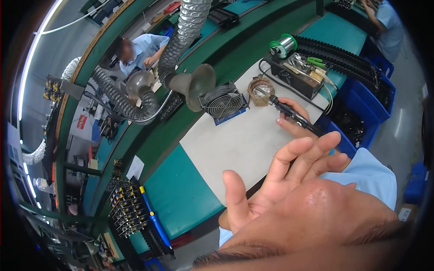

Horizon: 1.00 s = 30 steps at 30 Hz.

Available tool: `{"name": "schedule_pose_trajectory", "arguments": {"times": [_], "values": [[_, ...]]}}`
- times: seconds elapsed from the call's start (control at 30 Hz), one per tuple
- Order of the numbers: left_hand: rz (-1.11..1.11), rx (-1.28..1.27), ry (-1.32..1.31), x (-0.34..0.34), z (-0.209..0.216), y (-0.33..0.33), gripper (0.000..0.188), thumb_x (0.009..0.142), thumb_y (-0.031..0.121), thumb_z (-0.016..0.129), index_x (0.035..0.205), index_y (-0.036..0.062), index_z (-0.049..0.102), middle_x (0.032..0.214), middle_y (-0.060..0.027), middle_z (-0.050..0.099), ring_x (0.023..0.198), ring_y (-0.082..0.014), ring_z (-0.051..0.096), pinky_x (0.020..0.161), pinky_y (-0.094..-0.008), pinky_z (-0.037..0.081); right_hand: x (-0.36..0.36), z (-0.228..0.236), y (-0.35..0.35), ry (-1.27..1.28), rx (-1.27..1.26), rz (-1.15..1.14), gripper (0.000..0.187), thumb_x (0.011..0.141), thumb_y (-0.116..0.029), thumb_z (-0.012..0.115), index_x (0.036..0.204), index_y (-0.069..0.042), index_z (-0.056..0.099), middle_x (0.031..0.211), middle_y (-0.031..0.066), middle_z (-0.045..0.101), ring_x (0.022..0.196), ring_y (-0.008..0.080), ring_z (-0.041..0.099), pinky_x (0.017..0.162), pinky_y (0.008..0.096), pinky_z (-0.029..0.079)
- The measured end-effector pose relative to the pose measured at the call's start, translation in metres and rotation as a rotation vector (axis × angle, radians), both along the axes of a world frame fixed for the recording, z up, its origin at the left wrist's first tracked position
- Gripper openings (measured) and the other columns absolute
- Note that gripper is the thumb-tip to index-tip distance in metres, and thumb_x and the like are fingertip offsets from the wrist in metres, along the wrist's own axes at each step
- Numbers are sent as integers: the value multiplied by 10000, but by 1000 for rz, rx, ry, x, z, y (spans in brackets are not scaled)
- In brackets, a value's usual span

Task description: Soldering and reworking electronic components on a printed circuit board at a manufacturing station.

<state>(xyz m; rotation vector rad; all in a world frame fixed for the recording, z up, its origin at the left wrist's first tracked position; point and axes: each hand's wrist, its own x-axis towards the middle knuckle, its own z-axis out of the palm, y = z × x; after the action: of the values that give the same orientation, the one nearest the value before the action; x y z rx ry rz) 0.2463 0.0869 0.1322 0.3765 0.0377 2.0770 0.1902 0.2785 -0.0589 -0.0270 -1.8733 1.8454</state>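
My left hand [289, 169] is raised close in front of me, palm toward me, its fingers and thumb spread and nothing in it. Beyond it my right hand [296, 115] grips a black soldering iron [289, 111], fingers wrapped round the handle. The iron's tip points left, at a small brown pot [256, 100] with shiny silvery material inside. Whether the tip touches that material I cannot tell. A fan with a round wire guard [224, 105] stands left of the pot. Under them lies a pale sheet [226, 158] on the green bench top.
A soldering station [296, 81] and a solder wire spool [284, 46] stand at the back right, near a blue bin [350, 106]. A duct hood [201, 86] hangs behind the fan. Circuit boards [129, 207] and a blue-yellow tool [158, 226] lie left. Another person [142, 52] sits across.
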Motion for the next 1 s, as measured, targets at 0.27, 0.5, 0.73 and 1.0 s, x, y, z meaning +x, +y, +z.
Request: {"name": "schedule_pose_trajectory", "arguments": {"times": [0.27, 0.5, 0.73, 1.0], "values": [[-139, 134, 7, -3, -3, 10, 980, 889, 793, 160, 1501, 29, 208, 1545, -243, 217, 1357, -382, 325, 1071, -568, 296, 38, -2, -22, -16, 48, 83, 494, 894, -163, 637, 1359, -96, 484, 1175, 122, 577, 985, 204, 564, 873, 383, 485], [-217, 286, -37, -3, -16, 11, 1006, 876, 812, 161, 1511, 34, 207, 1534, -248, 240, 1338, -374, 352, 1057, -552, 300, 76, 9, -36, -61, 80, 115, 477, 900, -148, 624, 1351, -105, 473, 1193, 137, 560, 1021, 241, 550, 896, 422, 471], [-607, 543, -5, 14, -23, 50, 983, 889, 801, 163, 1531, 57, 171, 1534, -264, 228, 1353, -379, 335, 1071, -559, 289, 100, 13, -55, -88, 42, 151, 461, 906, -133, 612, 1342, -114, 461, 1210, 153, 543, 1056, 279, 535, 920, 462, 456], [36, 454, 234, 6, -56, 53, 963, 887, 808, 189, 1541, 101, 155, 1539, -277, 199, 1380, -409, 293, 1107, -582, 268, 63, 19, -112, 41, -245, 484, 445, 913, -116, 597, 1332, -124, 448, 1231, 170, 524, 1097, 322, 518, 947, 507, 440]]}}
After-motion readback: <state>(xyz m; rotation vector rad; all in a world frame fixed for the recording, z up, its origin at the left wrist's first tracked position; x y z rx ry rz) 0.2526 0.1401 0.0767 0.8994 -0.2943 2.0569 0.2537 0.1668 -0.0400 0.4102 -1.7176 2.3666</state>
